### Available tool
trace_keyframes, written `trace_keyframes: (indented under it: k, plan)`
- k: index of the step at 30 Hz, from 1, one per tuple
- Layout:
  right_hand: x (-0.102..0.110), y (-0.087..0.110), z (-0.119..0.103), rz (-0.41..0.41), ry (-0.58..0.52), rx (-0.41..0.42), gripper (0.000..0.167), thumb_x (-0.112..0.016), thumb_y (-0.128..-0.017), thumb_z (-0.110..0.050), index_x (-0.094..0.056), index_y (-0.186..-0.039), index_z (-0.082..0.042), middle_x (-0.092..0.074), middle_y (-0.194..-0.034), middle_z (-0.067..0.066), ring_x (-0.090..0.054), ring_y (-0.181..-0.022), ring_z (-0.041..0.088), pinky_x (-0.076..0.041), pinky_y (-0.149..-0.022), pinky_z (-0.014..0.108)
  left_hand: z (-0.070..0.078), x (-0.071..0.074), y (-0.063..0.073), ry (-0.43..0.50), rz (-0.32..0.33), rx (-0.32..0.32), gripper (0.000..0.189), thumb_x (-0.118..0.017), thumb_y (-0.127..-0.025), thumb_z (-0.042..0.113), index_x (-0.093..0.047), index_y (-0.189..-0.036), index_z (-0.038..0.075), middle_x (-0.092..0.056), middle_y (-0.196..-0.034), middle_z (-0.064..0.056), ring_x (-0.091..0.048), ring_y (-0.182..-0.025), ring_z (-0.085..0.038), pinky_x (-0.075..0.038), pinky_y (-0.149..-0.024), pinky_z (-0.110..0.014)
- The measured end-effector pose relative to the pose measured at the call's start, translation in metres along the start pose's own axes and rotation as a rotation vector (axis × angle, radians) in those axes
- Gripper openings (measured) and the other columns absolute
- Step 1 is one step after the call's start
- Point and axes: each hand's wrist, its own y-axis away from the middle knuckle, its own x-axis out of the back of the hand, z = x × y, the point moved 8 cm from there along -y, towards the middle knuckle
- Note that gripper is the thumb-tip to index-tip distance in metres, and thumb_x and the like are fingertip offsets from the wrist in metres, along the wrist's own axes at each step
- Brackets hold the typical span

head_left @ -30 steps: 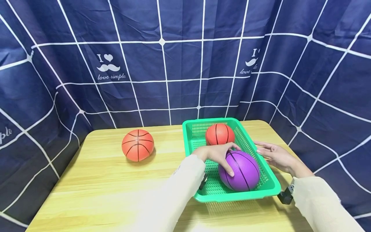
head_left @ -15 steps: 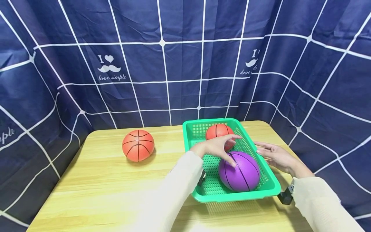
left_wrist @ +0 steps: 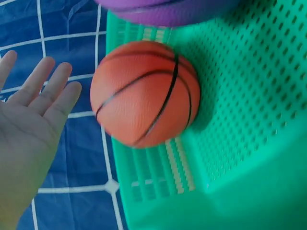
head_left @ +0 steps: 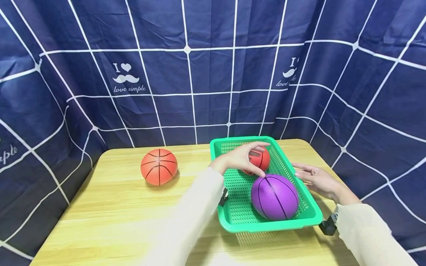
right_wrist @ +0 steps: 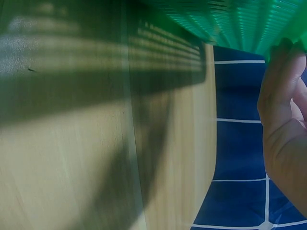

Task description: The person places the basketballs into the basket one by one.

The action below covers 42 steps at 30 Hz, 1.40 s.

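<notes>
A green mesh basket (head_left: 273,226) holds a purple basketball (head_left: 275,200) in its near part and an orange basketball (head_left: 263,159) farther back. My left hand (head_left: 239,158) hovers above the basket, its fingers extended and spread. In the head view it covers part of the orange ball, and its thumb tip appears near the top of the purple one. From the left wrist, the left hand (left_wrist: 33,112) shows a gap to the orange basketball (left_wrist: 144,96). My right hand (head_left: 316,181) touches the basket's right side with fairly straight fingers. A second orange basketball (head_left: 159,167) lies on the table.
The basket stands toward the right of a light wooden table (head_left: 126,221), which has rounded back corners. A dark blue curtain (head_left: 206,74) with white grid lines surrounds the table at the back and on both sides.
My left hand has let go of the purple basketball and moved up and back, over the orange ball in the basket. The right hand, basket and balls look unmoved.
</notes>
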Motion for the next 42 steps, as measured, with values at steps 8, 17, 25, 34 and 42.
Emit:
trace_keyframes:
  k: [8, 17, 25, 34, 42]
  plan:
    - [0.0, 0.001, 0.0, 0.001, 0.006, 0.002, 0.056, -0.048, -0.1, -0.012, -0.023, -0.148, 0.003, -0.062, -0.12, -0.008, -0.057, -0.107, 0.002, -0.048, -0.086, 0.024, -0.005, 0.034, 0.02, 0.031, 0.066, -0.007, 0.091, -0.087, -0.069, 0.016, -0.037, -0.145, 0.019, -0.047, -0.137, -0.01, -0.047, -0.124, -0.03, -0.044, -0.096, -0.038]
    - [0.001, 0.001, 0.002, -0.013, 0.008, 0.011, 0.055, -0.047, -0.101, -0.01, -0.023, -0.148, 0.002, -0.062, -0.121, -0.007, -0.057, -0.108, 0.004, -0.048, -0.087, 0.024, -0.015, 0.079, 0.052, -0.017, 0.153, 0.004, 0.09, -0.085, -0.069, 0.009, -0.037, -0.145, 0.014, -0.049, -0.136, -0.011, -0.051, -0.121, -0.027, -0.044, -0.095, -0.036]
    - [0.001, 0.0, 0.003, -0.02, -0.015, 0.015, 0.05, -0.047, -0.101, -0.01, -0.03, -0.148, -0.002, -0.062, -0.121, -0.006, -0.058, -0.108, 0.006, -0.048, -0.087, 0.026, -0.026, 0.115, 0.082, 0.008, 0.214, 0.026, 0.09, -0.084, -0.069, 0.004, -0.036, -0.145, 0.009, -0.046, -0.138, -0.015, -0.047, -0.125, -0.027, -0.039, -0.101, -0.04]
    - [-0.001, 0.0, 0.002, -0.023, -0.023, 0.018, 0.051, -0.047, -0.101, -0.009, -0.029, -0.148, -0.002, -0.062, -0.121, -0.006, -0.058, -0.108, 0.005, -0.048, -0.087, 0.025, -0.041, 0.149, 0.123, -0.045, 0.289, 0.088, 0.086, -0.084, -0.071, 0.008, -0.038, -0.144, 0.008, -0.046, -0.138, -0.016, -0.047, -0.125, -0.029, -0.038, -0.101, -0.047]
    - [-0.003, 0.0, -0.001, -0.028, -0.029, 0.028, 0.049, -0.046, -0.101, -0.008, -0.031, -0.147, -0.002, -0.062, -0.121, -0.007, -0.057, -0.109, 0.005, -0.048, -0.087, 0.025, -0.053, 0.176, 0.163, -0.088, 0.371, 0.117, 0.086, -0.083, -0.073, 0.008, -0.037, -0.145, 0.009, -0.045, -0.138, -0.018, -0.044, -0.126, -0.032, -0.034, -0.103, -0.051]
